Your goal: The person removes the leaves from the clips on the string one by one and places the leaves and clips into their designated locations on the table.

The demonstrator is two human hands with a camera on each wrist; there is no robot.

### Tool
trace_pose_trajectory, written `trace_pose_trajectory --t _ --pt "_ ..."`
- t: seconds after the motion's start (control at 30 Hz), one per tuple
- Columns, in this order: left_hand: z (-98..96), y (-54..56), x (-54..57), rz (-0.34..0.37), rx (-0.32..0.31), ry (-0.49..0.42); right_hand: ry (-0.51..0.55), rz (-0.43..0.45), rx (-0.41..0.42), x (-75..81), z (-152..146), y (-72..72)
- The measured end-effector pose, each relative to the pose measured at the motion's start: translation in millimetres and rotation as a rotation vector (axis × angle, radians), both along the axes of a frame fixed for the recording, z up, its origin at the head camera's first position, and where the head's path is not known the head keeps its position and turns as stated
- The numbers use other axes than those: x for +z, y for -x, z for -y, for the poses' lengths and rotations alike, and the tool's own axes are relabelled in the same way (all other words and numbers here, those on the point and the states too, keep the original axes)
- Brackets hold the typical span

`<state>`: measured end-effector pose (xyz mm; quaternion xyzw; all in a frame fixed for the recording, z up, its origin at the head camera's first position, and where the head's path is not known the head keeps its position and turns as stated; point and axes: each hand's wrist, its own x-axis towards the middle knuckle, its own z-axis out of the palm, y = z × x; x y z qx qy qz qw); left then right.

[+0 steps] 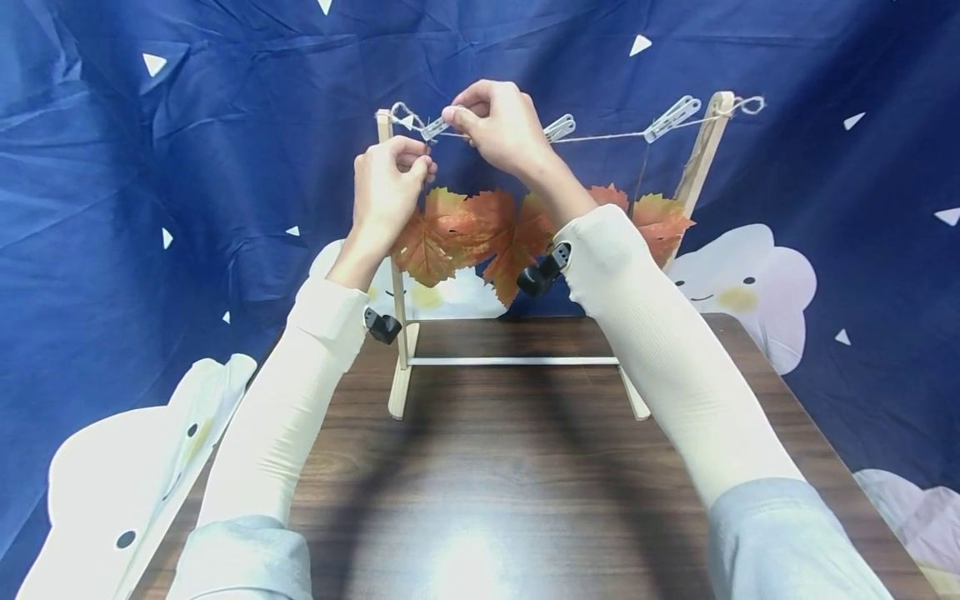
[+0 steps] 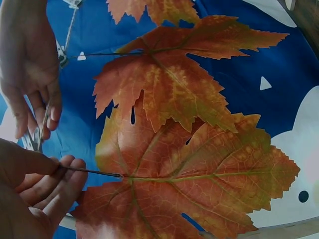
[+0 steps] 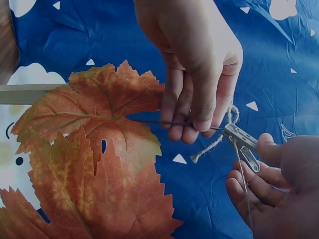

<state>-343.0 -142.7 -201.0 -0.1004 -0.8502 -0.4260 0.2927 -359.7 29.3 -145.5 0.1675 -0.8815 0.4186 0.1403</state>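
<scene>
My left hand [image 1: 385,185] pinches the thin dark stem [image 3: 162,122] of an orange maple leaf [image 3: 84,102] between thumb and fingers. Close to its right, my right hand [image 1: 501,123] grips the handle end of a grey clothespin [image 3: 242,146] at the left stretch of the twine [image 1: 600,137]. The stem's tip reaches the clothespin's nose in the right wrist view; whether it is clamped there I cannot tell. Below the hands the leaf hangs stem up, overlapping a neighbouring leaf [image 2: 164,74].
The twine is tied between two wooden posts [image 1: 705,158] of a stand on a brown table [image 1: 480,450]. Further right, another clothespin [image 1: 672,119] holds a leaf [image 1: 660,223] by its stem, and one more [image 1: 559,127] shows behind my right wrist. A blue patterned cloth [image 1: 225,100] hangs behind.
</scene>
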Motion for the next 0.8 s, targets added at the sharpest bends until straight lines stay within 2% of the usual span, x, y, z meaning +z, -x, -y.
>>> trace_pose_trajectory --t 0.4,0.8 --pt "1.0 -2.8 1.5 0.005 -0.025 -0.032 0.018 -0.053 -0.034 2.0 2 1.1" --pt "1.0 -10.3 4.8 0.007 -0.046 -0.066 0.094 -0.178 -0.070 7.3 -2 1.2"
